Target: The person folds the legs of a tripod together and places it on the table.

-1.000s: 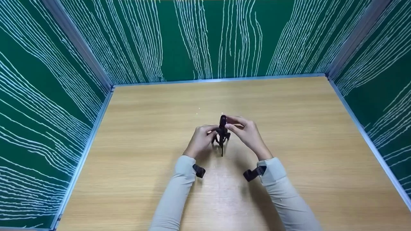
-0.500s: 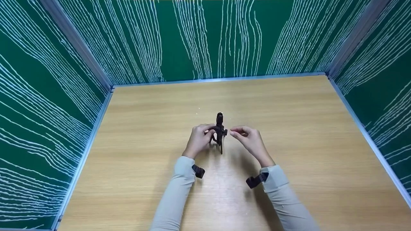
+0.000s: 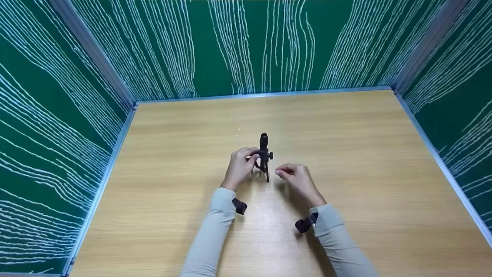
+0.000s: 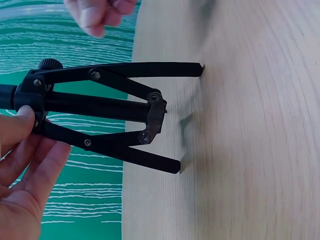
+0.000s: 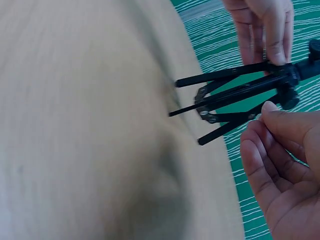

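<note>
A small black tripod (image 3: 264, 141) stands near the middle of the wooden table, its legs part-way spread. My left hand (image 3: 239, 169) pinches it from the left, thumb and fingers at the collar where the legs join. In the left wrist view the hinged legs and centre tube of the tripod (image 4: 100, 106) show clearly, with a ridged knob (image 4: 50, 64) on the far side. My right hand (image 3: 299, 181) hovers to the right of the tripod, apart from it. Its fingers (image 5: 252, 152) are loosely bent with the thumb close to the index finger, and nothing shows between them.
The wooden table (image 3: 173, 146) is bounded by green walls (image 3: 215, 80) with white wavy lines and by metal edge strips (image 3: 261, 95). A few tiny white specks (image 3: 239, 129) lie beyond the tripod. Dark wrist cameras (image 3: 240, 206) sit on both sleeves.
My right hand has let go of the tripod's upper part and moved down toward me, away from the side knob. My left hand keeps its hold; the tripod has turned slightly.
</note>
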Tool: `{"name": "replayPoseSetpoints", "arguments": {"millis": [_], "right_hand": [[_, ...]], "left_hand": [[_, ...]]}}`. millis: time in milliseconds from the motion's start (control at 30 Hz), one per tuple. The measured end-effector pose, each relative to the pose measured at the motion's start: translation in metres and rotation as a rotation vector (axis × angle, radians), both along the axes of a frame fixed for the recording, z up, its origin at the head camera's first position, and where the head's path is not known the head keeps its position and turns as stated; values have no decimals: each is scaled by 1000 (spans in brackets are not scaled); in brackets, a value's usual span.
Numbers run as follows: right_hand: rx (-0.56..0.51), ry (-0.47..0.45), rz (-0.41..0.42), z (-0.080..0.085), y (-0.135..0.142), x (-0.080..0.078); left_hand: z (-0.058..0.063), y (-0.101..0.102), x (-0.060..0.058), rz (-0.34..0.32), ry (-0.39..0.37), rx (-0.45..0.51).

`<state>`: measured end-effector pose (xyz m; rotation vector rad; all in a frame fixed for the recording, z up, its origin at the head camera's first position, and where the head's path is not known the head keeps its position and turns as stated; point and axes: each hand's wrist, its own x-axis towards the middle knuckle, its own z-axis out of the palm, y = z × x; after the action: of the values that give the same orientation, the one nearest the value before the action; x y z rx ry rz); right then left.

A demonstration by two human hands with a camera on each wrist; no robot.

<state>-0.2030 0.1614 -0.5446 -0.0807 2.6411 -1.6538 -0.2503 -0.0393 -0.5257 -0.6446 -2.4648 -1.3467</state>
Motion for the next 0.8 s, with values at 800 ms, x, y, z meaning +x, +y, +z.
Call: {"name": "replayPoseSetpoints", "arguments": {"millis": [800], "right_hand": [[148, -45, 32, -26, -24, -2]], "left_hand": [[1, 0, 0, 20, -12, -23]]}}
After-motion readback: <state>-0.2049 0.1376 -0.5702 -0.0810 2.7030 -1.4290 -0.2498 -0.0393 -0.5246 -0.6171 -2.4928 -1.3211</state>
